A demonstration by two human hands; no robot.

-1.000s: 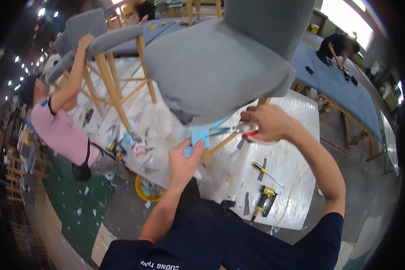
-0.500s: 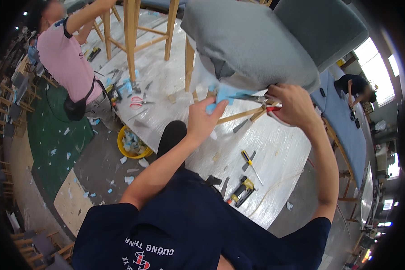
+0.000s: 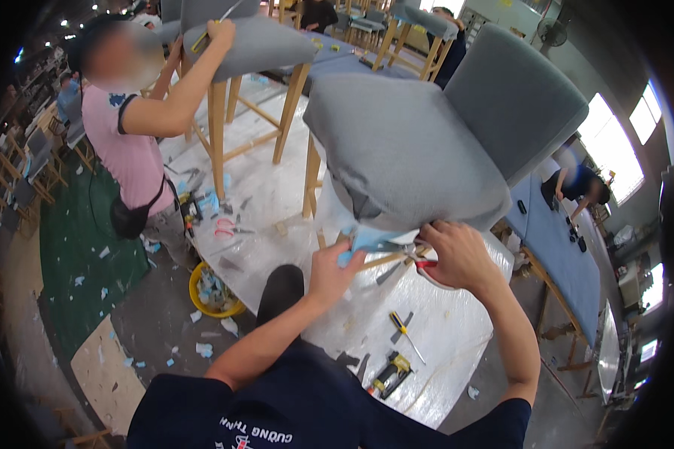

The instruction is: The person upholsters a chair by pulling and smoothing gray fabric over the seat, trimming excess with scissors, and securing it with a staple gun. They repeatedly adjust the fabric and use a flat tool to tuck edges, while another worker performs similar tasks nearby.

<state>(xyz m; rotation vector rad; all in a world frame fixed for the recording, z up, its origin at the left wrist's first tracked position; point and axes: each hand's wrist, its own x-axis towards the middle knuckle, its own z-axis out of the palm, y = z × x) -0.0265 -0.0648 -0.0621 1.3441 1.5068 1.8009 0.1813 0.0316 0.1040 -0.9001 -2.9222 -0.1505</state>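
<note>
Under the grey chair seat (image 3: 404, 157), right hand (image 3: 457, 254) hides its tool

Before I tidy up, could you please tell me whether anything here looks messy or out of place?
Yes: pale blue fabric scraps litter the floor beside the yellow bucket. A screwdriver and a yellow power tool lie loose on the plastic-covered table.

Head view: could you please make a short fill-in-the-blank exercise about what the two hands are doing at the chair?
1. The left hand pinches a flap of light ____ fabric under the grey chair seat.
2. The right hand holds scissors with ____ handles.
3. A screwdriver with a yellow handle lies on the ____-covered table.

Missing words: blue; red; plastic
</note>
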